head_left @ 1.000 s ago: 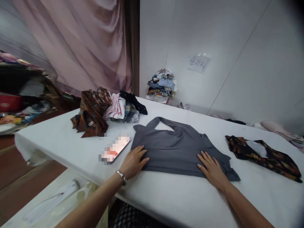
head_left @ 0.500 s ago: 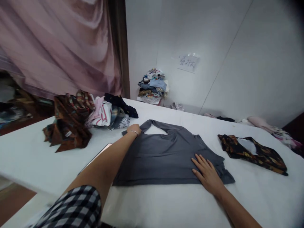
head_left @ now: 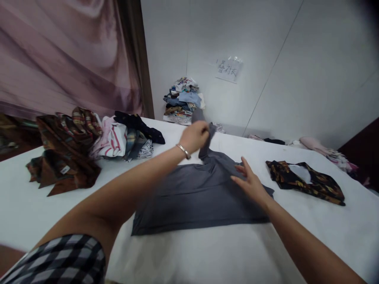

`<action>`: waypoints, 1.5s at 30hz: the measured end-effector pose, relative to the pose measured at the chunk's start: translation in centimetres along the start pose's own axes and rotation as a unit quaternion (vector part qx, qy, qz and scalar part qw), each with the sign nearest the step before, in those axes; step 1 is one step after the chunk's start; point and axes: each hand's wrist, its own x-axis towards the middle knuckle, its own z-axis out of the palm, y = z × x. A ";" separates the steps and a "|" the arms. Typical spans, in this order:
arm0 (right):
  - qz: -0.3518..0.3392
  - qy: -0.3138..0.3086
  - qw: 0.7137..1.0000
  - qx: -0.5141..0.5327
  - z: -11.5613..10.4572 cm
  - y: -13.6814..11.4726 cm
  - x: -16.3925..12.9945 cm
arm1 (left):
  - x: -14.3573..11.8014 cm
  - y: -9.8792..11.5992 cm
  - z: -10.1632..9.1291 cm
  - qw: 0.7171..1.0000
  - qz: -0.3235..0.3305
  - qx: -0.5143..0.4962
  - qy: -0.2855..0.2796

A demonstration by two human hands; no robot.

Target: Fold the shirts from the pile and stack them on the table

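Note:
A dark grey long-sleeved shirt (head_left: 189, 205) lies spread on the white table (head_left: 195, 252), its hem toward me. My left hand (head_left: 194, 137), with a silver bracelet at the wrist, grips one sleeve of it and holds that sleeve raised above the far edge of the shirt. The lifted sleeve is blurred by motion. My right hand (head_left: 248, 181) hovers over the right part of the shirt, fingers apart and holding nothing. Whether its fingertips touch the cloth I cannot tell.
Rumpled brown, pink and dark clothes (head_left: 74, 154) are heaped on the left. A folded dark patterned garment (head_left: 322, 187) lies on the right. At the back stand a clothes pile (head_left: 183, 100), a wall with a paper sign (head_left: 228, 70), and a pink curtain (head_left: 71, 59).
My left hand has lifted the sleeve off the table and carried it to the right. My right hand has risen from lying flat on the shirt. The view has shifted slightly.

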 end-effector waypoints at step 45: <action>0.041 0.081 0.970 0.226 -10.5 -1.5 -2.6 | -15.8 -7.4 -4.0 0.940 -0.024 0.169 -0.295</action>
